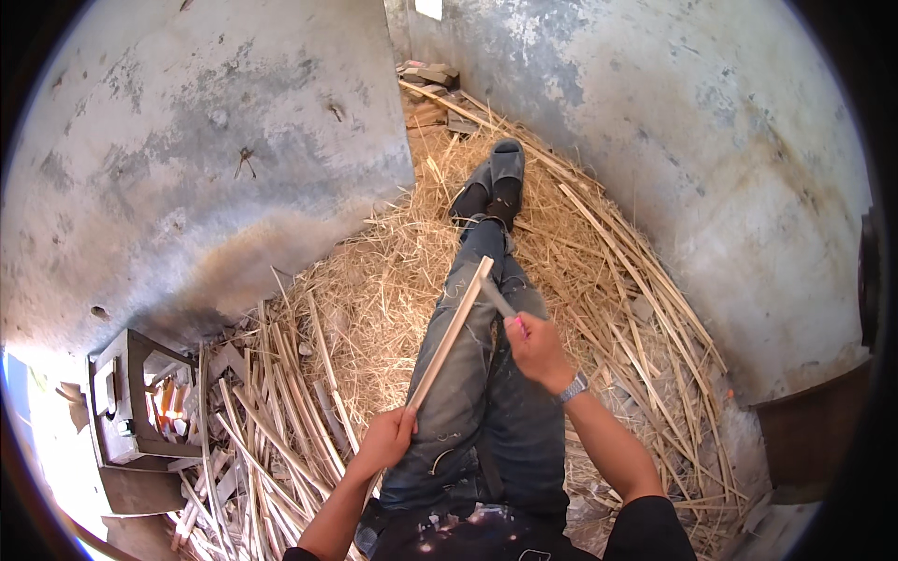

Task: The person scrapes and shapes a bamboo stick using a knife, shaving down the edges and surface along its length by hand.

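Observation:
My left hand [385, 439] is closed round the lower end of a pale split bamboo strip [451, 335], which slants up and away across my thighs. In my right hand [540, 353] is the pink-marked handle of a knife, and its grey blade [496, 296] reaches up to the strip near its far end. Blade and strip look to be touching there, though the exact contact is hard to make out. My outstretched legs in dark, dusty trousers [524, 421] lie under both hands. Thin curled shavings rest on the trousers.
Straw-like shavings [365, 309] cover the floor around my legs. Long bamboo strips lie in heaps at the left [281, 402] and along the right wall [645, 271]. A dark frame-like box [140, 439] stands at the left. Bricks [430, 75] are piled in the far corner between grey walls.

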Motion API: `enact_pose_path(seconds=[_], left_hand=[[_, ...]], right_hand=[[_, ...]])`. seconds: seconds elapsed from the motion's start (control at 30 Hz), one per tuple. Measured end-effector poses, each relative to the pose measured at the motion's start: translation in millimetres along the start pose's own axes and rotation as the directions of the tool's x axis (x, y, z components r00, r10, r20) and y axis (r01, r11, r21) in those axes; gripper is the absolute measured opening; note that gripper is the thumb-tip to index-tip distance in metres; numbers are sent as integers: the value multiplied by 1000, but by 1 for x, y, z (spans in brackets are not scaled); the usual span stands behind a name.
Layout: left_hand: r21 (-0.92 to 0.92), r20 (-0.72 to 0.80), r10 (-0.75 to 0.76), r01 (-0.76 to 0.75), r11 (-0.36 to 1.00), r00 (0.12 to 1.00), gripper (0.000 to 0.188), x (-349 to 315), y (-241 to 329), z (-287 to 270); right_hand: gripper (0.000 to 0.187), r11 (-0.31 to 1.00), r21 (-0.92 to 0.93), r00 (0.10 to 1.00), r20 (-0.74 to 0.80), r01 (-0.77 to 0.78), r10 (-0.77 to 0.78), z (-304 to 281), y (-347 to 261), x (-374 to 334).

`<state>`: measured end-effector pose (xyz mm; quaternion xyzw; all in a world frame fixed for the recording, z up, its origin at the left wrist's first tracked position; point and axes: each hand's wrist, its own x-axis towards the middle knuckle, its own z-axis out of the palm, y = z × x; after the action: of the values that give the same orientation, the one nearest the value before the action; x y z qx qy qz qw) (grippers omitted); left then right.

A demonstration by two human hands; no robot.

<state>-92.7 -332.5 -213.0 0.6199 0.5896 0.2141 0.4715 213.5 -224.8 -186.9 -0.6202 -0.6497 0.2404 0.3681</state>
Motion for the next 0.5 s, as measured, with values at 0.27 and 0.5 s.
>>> enact_pose_path(seconds=[0.27, 0.5], left_hand=[[-5, 5, 50, -50, 999, 999, 44, 16, -1, 9], [66, -11, 42, -42, 997, 999, 46, -24, -16, 2]], right_hand=[[64, 958, -272, 922, 387, 85, 28, 35, -19, -87], [67, 921, -384, 949, 308, 57, 70, 30, -7, -66]])
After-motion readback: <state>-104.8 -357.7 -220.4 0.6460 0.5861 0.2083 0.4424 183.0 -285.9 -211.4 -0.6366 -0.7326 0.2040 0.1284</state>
